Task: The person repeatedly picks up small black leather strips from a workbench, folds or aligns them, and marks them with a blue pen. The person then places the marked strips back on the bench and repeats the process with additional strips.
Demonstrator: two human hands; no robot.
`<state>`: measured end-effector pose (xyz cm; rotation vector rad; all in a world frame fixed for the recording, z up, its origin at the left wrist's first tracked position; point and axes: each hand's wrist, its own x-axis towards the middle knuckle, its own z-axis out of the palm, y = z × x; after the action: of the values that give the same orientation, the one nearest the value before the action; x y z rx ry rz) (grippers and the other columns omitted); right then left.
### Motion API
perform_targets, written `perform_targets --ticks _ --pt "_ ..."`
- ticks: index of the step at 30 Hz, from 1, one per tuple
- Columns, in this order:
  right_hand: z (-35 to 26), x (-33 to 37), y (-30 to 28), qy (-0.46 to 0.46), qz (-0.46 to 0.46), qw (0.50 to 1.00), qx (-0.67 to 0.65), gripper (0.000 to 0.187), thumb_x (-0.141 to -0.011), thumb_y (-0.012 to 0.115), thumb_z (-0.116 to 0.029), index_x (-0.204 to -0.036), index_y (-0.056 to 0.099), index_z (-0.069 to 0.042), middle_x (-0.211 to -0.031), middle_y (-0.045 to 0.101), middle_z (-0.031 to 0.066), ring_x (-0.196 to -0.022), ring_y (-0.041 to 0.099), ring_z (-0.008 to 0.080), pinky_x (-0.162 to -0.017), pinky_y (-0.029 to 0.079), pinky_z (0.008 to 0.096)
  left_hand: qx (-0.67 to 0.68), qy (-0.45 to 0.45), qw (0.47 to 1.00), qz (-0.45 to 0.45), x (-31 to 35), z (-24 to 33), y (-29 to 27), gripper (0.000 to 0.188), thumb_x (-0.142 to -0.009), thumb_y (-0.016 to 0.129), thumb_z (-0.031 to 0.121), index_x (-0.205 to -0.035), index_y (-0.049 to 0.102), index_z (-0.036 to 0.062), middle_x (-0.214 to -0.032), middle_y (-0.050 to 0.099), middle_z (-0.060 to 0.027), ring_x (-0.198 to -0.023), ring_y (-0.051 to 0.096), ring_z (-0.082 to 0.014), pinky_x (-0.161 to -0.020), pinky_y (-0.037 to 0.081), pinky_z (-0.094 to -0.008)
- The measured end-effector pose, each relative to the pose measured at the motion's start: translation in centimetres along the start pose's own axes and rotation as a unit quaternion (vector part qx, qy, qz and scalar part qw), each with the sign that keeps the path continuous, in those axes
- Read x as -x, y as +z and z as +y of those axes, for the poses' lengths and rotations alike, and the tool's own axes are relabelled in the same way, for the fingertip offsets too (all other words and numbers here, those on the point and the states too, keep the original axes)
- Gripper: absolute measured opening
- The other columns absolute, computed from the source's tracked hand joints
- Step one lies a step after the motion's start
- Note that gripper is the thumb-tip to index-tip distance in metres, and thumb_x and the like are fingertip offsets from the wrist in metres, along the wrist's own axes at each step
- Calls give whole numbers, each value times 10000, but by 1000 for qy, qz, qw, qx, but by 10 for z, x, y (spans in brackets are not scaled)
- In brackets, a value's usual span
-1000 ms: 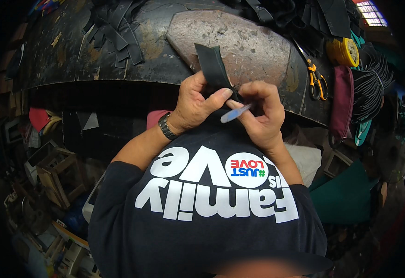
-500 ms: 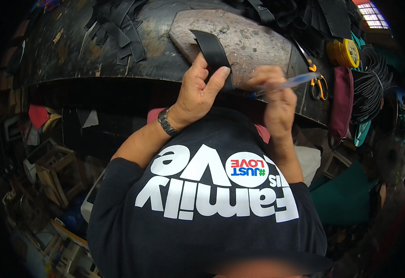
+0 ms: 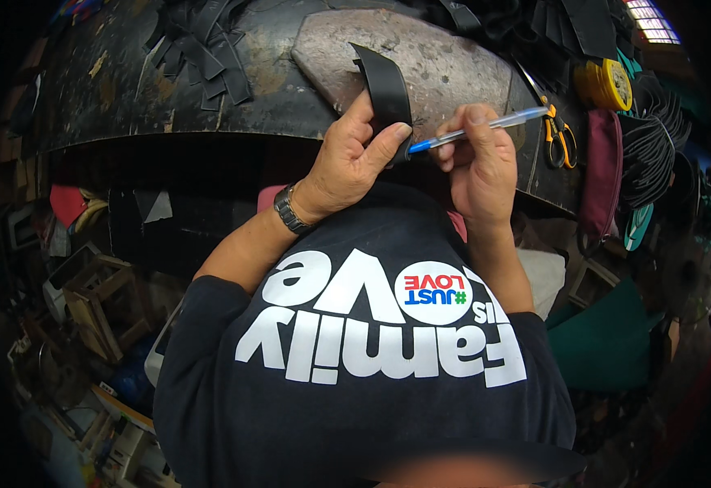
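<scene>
A curved black strip (image 3: 385, 88), leather or rubber by its look, is pinched in my left hand (image 3: 347, 159) with the thumb on its near end. It stands up from my fingers over the front edge of the workbench. My right hand (image 3: 485, 163) grips a clear ballpoint pen (image 3: 485, 128) with a blue tip. The pen's tip points left and meets the strip's edge beside my left thumb, or lies very close to it. Behind both hands lies a worn brown board (image 3: 445, 69).
Black strips (image 3: 209, 57) are heaped at the far left of the dark bench (image 3: 282, 102). To the right lie orange-handled scissors (image 3: 558, 138), a yellow spool (image 3: 607, 85), a maroon pouch (image 3: 602, 163) and a bundle of black cords (image 3: 652, 154). A wooden frame (image 3: 99, 305) stands low on the left.
My right hand was blurred in motion and is now steady, with the pen tip moved left to the strip. My left hand still holds the strip, turned slightly more upright.
</scene>
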<state>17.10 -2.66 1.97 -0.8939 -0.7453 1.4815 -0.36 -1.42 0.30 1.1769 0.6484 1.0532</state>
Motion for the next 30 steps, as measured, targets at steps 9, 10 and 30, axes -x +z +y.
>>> perform_targets --ticks 9,10,30 --pt "6 -8 -5 95 -76 992 -41 284 -990 495 -311 -833 541 -79 -687 553 17 -578 522 69 -504 393 188 -67 9 996 -56 -7 3 -3 279 -965 519 89 -1221 465 -7 -980 610 -39 -840 555 -55 -723 466 -210" --pt "5 -10 -7 103 -80 990 -62 285 -990 495 -311 -830 537 -80 -681 549 15 -575 514 71 -507 389 191 -85 11 993 -78 -11 5 -3 277 -965 520 93 -1218 467 -4 -957 614 -36 -826 555 -55 -715 467 -213" --pt "-21 -2 -28 -8 -58 995 -79 423 -1022 371 -358 -740 478 -61 -798 565 130 -685 536 196 -682 453 318 -567 164 806 47 -205 35 -58 489 -893 564 429 -1165 610 25 -1017 648 -220 -967 619 -367 -856 485 -408"
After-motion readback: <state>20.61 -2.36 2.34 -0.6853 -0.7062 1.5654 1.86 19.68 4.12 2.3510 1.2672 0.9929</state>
